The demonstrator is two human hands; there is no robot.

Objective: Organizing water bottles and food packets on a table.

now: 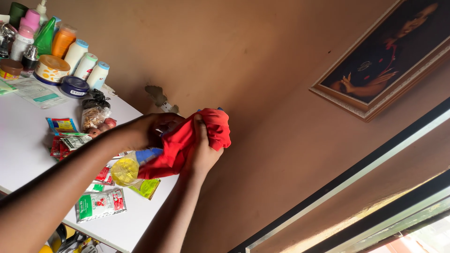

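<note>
Both hands bunched in a soft red cloth [197, 140], held up in the air just off the near corner of the white table [23, 145]. Right hand [202, 152] has fingers curled tight into the fabric from below. Left hand [152, 131] is closed on the cloth's other side; fingertips mostly hidden in the folds. A clear plastic bottle of yellow liquid with a blue neck [129, 167] pokes out under the cloth, partly wrapped; which hand bears it, cannot tell.

Cloth looks light, limp, easy to pinch anywhere; it sags and drapes, so a grip on a gathered wad holds best. The bottle looks smooth, probably slippery, heavier than the cloth; take it round the body.

On the table beside the cloth: loose red and green sachets [101, 204], a knotted clear bag of small brown items [93, 117]. At the table's far end, a cluster of lotion bottles and jars [51, 51]. Past the cloth, a framed picture [384, 61] on the brown wall. The sachets lie close under the bottle.
</note>
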